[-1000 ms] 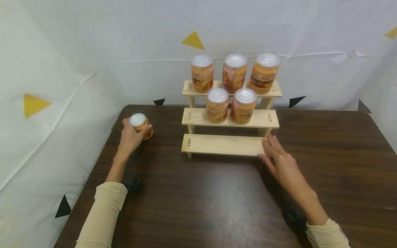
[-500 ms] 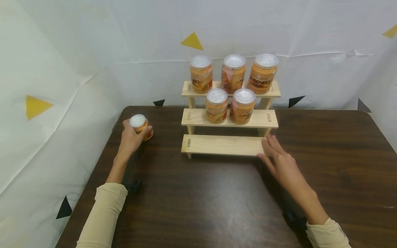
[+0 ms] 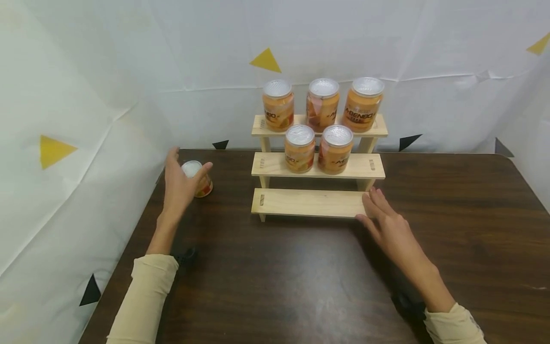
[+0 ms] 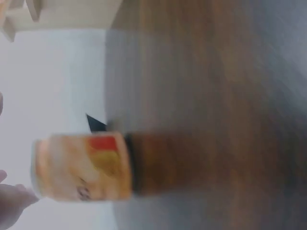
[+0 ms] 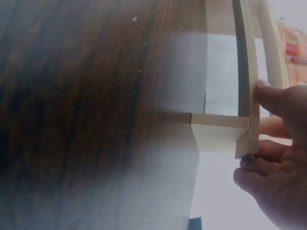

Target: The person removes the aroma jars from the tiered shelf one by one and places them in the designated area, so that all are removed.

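Observation:
In the head view, my left hand (image 3: 178, 186) is spread with thumb and fingers apart around an orange can (image 3: 204, 187) with a silver lid. The can stands upright on the table at the left, partly hidden by the hand. The left wrist view, blurred, shows the can (image 4: 84, 166) with the fingertips (image 4: 14, 201) off to its lid end. My right hand (image 3: 391, 227) holds the right end of the lowest step of a tiered wooden rack (image 3: 309, 202). In the right wrist view, its thumb (image 5: 276, 98) presses the board's edge, fingers at the end.
Three orange cans (image 3: 323, 112) stand on the top step. Two more cans (image 3: 299, 155) are on the middle step. White cloth (image 3: 206, 38) with yellow and black triangles hangs behind the dark wooden table (image 3: 275, 277).
My left hand has let go of the can, its fingers opening and lifting from it. The can stays put. My right hand has kept its place on the rack.

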Demonstrator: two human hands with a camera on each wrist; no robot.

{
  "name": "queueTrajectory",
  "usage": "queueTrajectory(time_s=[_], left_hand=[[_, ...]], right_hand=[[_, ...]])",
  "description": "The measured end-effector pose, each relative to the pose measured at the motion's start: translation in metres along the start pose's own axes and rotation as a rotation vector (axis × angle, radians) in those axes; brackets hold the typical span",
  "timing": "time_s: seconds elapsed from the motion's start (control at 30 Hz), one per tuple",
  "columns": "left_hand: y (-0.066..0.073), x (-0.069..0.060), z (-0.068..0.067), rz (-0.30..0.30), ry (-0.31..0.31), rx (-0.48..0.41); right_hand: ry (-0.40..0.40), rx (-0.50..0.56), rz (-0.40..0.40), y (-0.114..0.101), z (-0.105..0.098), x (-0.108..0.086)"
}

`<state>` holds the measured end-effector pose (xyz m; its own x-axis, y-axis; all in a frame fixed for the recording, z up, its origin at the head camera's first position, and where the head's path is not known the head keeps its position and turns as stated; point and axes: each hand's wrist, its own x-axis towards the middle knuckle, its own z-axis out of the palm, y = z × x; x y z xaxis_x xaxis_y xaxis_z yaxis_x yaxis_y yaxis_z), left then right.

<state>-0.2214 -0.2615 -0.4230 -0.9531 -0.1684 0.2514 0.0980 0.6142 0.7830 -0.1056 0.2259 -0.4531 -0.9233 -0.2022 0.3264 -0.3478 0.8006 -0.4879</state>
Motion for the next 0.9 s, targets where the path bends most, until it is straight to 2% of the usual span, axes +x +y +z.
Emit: queueTrajectory(time_s=[0.13,0.23,0.37,0.57,0.7,0.8,0.9], left_hand=[[0.022,0.000,0.005,0.099,0.022,0.008],[0.040,0.000,0.009,0.149,0.011,0.001],[0.069,-0.003,0.019,0.178,-0.050,-0.054],[0.107,-0.011,0.038,0.205,-0.184,-0.111],[0.123,-0.016,0.051,0.249,-0.243,-0.138],[0.129,-0.018,0.062,0.283,-0.276,-0.171],[0.135,-0.020,0.071,0.292,-0.295,-0.196]], right_hand=[[0.002,0.000,-0.001,0.000,0.000,0.000],[-0.005,0.003,0.008,-0.001,0.000,0.000],[-0.017,0.005,0.021,-0.001,-0.001,0.000],[-0.025,0.009,0.030,-0.001,-0.002,0.000],[-0.032,0.007,0.039,-0.002,-0.002,0.000],[-0.039,0.012,0.047,-0.002,-0.002,0.000],[-0.023,0.007,0.028,-0.001,-0.002,0.000]])
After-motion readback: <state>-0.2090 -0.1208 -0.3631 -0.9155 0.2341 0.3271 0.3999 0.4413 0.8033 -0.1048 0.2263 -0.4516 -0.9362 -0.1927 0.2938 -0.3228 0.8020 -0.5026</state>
